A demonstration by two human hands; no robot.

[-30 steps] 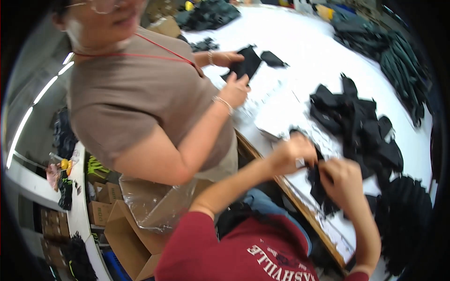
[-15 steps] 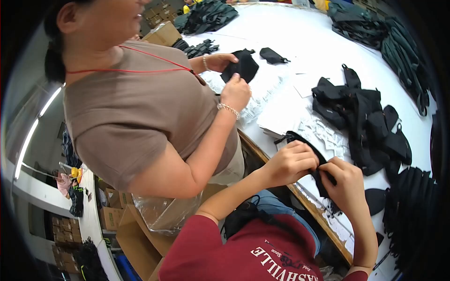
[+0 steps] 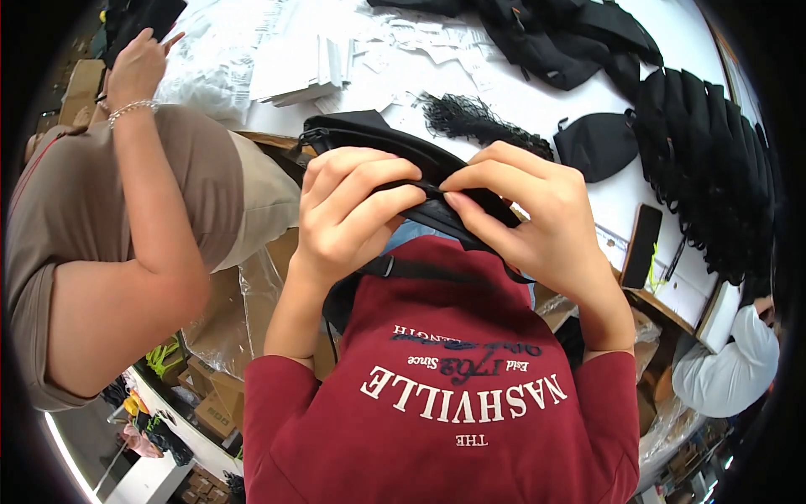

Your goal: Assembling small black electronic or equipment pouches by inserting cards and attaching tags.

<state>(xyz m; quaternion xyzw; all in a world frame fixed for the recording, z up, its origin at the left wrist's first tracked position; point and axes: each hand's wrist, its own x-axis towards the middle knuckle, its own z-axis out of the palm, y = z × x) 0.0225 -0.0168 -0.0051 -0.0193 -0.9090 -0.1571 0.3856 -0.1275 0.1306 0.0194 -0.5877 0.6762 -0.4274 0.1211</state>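
Your left hand [image 3: 348, 210] and right hand [image 3: 525, 214] meet at the centre of the frame, both closed on a black fabric piece [image 3: 403, 160] that you hold up in front of your red shirt [image 3: 445, 403]. Your left fingers curl over its upper edge with the thumb beneath, pinching the cloth, and your right fingertips press together on the same edge just beside them, so the two hands almost touch. The piece runs from the upper middle of the frame down to the right under your right palm, and a thin black strap [image 3: 420, 270] crosses below it, against your chest. Behind your hands lies a white table [image 3: 537, 105]. On it, at the upper right, a black mask-shaped piece [image 3: 598, 144] lies flat beside a row of stacked black pieces [image 3: 705, 160], and a dark phone [image 3: 642, 245] rests near the table's edge at the right. A tuft of black threads [image 3: 470, 124] lies just above your right hand. At the left a co-worker in a brown top [image 3: 75, 210] stands against the table, one hand [image 3: 134, 67] with a bead bracelet raised at the upper left, near white packets [image 3: 294, 63].
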